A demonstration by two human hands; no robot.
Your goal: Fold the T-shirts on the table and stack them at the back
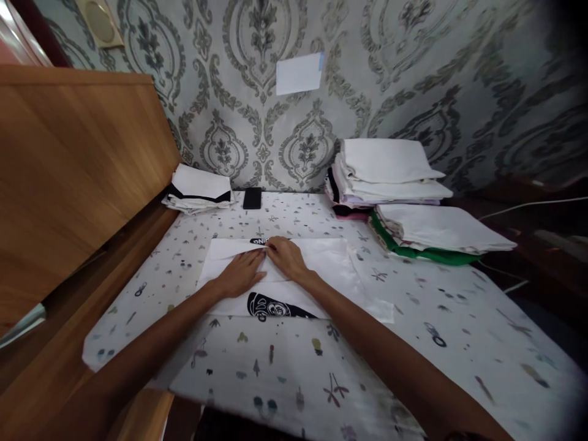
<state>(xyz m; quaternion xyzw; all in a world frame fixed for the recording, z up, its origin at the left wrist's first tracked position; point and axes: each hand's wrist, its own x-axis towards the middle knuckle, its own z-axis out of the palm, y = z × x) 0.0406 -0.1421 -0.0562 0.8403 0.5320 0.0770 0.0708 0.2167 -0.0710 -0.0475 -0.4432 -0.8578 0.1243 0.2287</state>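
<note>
A white cloth (321, 275) with black printed lettering and a round emblem lies partly folded on the table in front of me; I cannot tell what kind of article it is. My left hand (241, 274) rests flat on its middle, palm down, the thumb apart from the fingers. Just to the right, my right hand (285, 256) has its fingers closed on the upper folded flap, close to the left fingertips. Part of the print is hidden under the fold and behind my right forearm.
A patterned sheet covers the table (275, 367). Folded cloths (202, 187) and a black phone (252, 198) sit at the back left. Two piles stand at the back right, one tall white stack (386, 162) and one lower stack (441, 226) with green. A wooden panel (82, 153) rises at left.
</note>
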